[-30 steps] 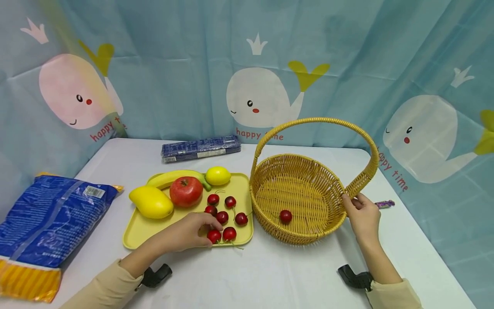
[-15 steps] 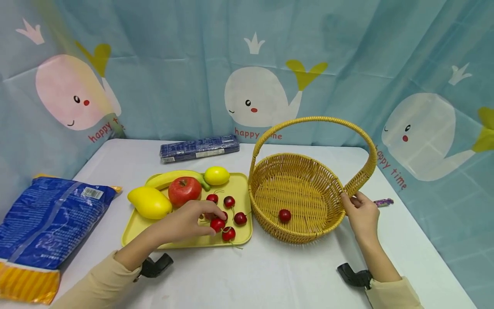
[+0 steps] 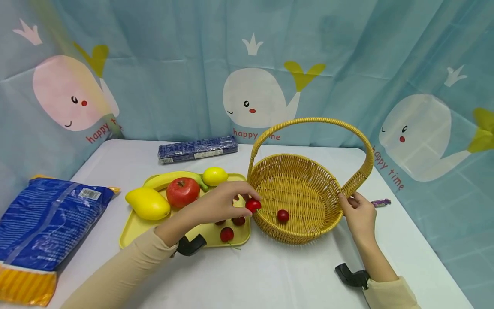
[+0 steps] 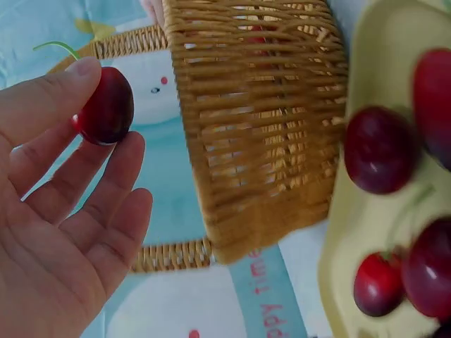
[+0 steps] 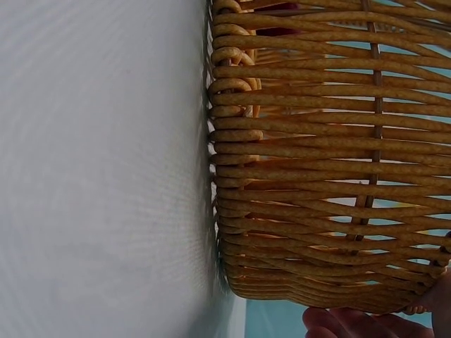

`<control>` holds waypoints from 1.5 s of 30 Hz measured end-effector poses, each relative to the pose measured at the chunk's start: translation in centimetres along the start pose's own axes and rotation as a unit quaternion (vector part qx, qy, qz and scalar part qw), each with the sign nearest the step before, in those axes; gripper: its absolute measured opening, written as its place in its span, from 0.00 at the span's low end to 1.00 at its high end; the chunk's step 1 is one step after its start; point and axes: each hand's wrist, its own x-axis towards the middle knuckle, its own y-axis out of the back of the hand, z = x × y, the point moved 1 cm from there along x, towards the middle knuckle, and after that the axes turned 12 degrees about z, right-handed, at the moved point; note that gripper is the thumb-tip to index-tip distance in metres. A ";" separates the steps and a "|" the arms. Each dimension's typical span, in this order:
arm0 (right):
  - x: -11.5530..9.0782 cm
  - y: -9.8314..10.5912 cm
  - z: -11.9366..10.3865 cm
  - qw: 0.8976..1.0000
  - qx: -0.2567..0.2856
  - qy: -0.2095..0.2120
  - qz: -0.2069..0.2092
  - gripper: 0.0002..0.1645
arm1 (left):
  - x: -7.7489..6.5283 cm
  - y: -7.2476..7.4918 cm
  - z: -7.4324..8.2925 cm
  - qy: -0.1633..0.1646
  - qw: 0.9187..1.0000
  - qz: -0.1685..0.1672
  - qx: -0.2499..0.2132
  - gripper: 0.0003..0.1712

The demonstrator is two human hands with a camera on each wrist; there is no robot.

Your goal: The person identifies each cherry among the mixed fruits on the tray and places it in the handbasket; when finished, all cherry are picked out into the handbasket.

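My left hand (image 3: 221,202) pinches a dark red cherry (image 3: 253,205) between thumb and fingertips, at the left rim of the wicker basket (image 3: 299,195). The left wrist view shows this cherry's green stem standing up past the thumb (image 4: 86,74). One loose cherry (image 3: 283,216) lies on the basket's floor. On the basket's right side, my right hand (image 3: 362,216) grips the rim near the foot of the handle. Several more cherries, such as one near the front edge (image 3: 227,234), lie on the yellow tray (image 3: 135,231); my left hand and forearm hide some of them.
A mango (image 3: 148,204), a red apple (image 3: 183,192), a banana (image 3: 170,178) and a lemon (image 3: 215,176) share the tray. Behind it lies a blue packet (image 3: 197,149). A large blue bag (image 3: 54,223) stands at far left, and a small purple wrapper (image 3: 381,203) lies at right.
My left hand has picked a cherry up from the front of the tray and carried it right, to the basket's left rim. The right hand keeps its hold on the basket.
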 end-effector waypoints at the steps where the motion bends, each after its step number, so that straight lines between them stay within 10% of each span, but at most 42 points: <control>1: 0.0 0.0 0.0 1.000 -0.001 0.001 0.000 0.27 | 0.5 -0.3 0.2 -0.011 1.000 -0.002 0.005 0.18; 6: -0.1 0.1 0.0 1.000 0.000 0.002 0.001 0.27 | 3.2 -2.1 0.8 -0.042 0.997 -0.035 0.057 0.18; 23: 0.0 0.0 0.1 1.000 0.005 0.009 0.000 0.27 | 7.5 -5.8 -1.3 0.000 0.968 -0.163 0.193 0.13; 39: 0.0 -0.1 0.2 1.000 0.012 0.006 0.004 0.25 | 8.0 -6.6 -1.1 0.041 0.958 -0.204 0.199 0.17; 45: 0.0 0.0 0.2 1.000 0.009 0.003 -0.001 0.26 | 7.2 -4.9 -0.2 0.016 0.970 -0.169 0.172 0.19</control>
